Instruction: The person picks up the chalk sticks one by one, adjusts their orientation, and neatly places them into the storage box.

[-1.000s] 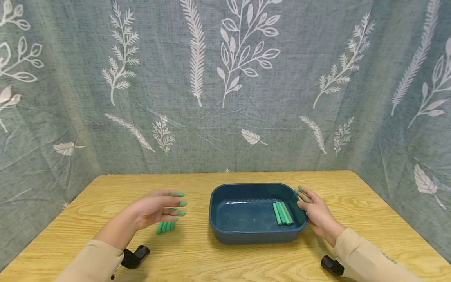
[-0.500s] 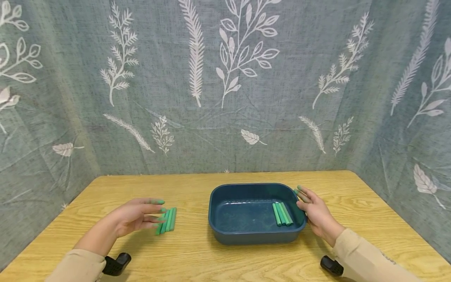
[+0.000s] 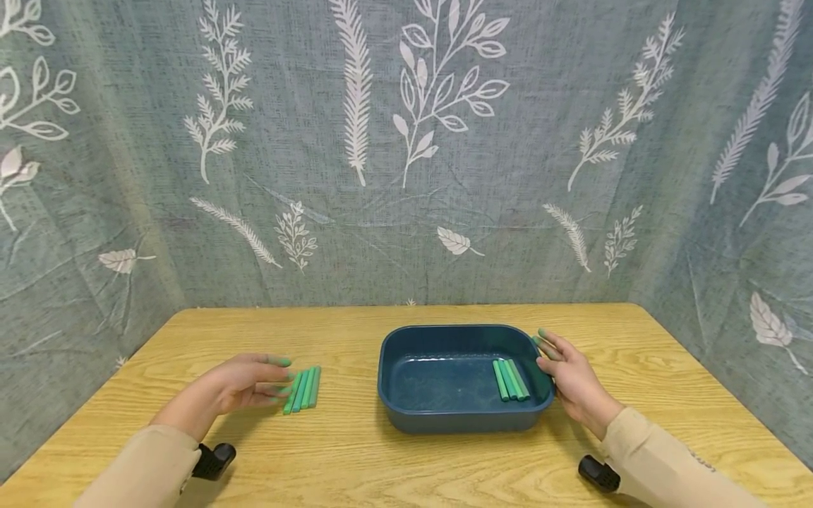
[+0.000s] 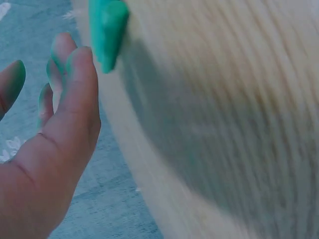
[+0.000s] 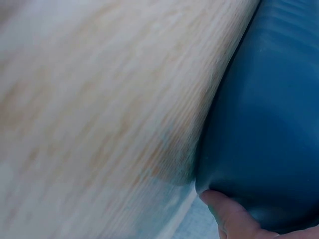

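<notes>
My left hand (image 3: 244, 384) hovers at the left side of a row of several green chalk sticks (image 3: 307, 389), its fingers loosely extended and holding nothing. In the left wrist view those chalk sticks (image 4: 108, 35) show just past the green-tinged fingertips. A dark blue rectangular bin (image 3: 466, 422) stands right of centre, with more green chalk sticks (image 3: 511, 381) lined up inside at its right end. My right hand (image 3: 574, 381) rests against the bin's right end, fingers along the outside. The right wrist view shows a finger touching the bin's wall (image 5: 264, 114).
Everything stands on a wood-grain table (image 3: 343, 458). A blue-green curtain (image 3: 368, 268) with white leaf prints hangs behind it and along both sides. Each wrist carries a small black camera, such as the left one (image 3: 214, 460).
My left hand has moved left and down, from partly covering the loose chalk sticks to beside them, so more of them shows. The right hand and the bin have stayed put.
</notes>
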The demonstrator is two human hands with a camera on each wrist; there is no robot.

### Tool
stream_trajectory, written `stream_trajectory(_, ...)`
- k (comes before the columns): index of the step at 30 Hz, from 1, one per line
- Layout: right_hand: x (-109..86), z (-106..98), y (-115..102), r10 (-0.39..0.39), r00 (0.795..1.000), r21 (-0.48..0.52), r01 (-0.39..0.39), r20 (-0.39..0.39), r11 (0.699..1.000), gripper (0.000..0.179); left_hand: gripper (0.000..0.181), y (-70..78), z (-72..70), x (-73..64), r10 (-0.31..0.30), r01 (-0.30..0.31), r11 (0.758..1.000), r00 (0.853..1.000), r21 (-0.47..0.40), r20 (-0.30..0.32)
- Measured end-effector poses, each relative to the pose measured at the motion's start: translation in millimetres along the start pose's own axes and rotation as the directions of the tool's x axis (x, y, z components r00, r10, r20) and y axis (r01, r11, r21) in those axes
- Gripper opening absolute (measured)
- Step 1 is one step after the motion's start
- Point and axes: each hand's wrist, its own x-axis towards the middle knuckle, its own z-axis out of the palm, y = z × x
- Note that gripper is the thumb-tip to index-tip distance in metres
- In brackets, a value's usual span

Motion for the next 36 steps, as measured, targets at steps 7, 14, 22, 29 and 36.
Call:
stream_trajectory(7, 0.0, 0, 0, 0.002, 1.0, -0.019, -0.002, -0.002, 1.0, 0.061, 0.062, -6.1, -5.5, 9.3, -0.049, 0.051, 0.994, 0.998, 0.095, -0.025)
stream_trajectory(14, -0.9, -1, -1, -0.002, 1.0, -0.01, 0.002, 0.009, 1.0, 0.061, 0.06, -7.7, -8.7, 15.9, -0.121, 0.123, 0.987, 0.992, 0.1, -0.026)
stream_trajectory(22, -1.5, 0, 0, -0.006, 1.0, -0.012, 0.006, 0.017, 1.0, 0.061, 0.048, -6.4, 0.1, 22.0, -0.168, 0.181, 0.967, 0.982, 0.179, -0.087)
stream_trajectory(29, -2.0, -1, 1, -0.007, 1.0, -0.018, 0.007, 0.016, 1.0, 0.06, 0.041, -4.4, 8.8, 25.7, -0.203, 0.238, 0.946, 0.964, 0.218, -0.172)
stream_trajectory(36, -2.1, -2, 1, -0.004, 1.0, -0.006, 0.004, 0.021, 1.0, 0.061, 0.041, -8.0, 4.7, 20.3, -0.18, 0.204, 0.961, 0.974, 0.187, -0.138)
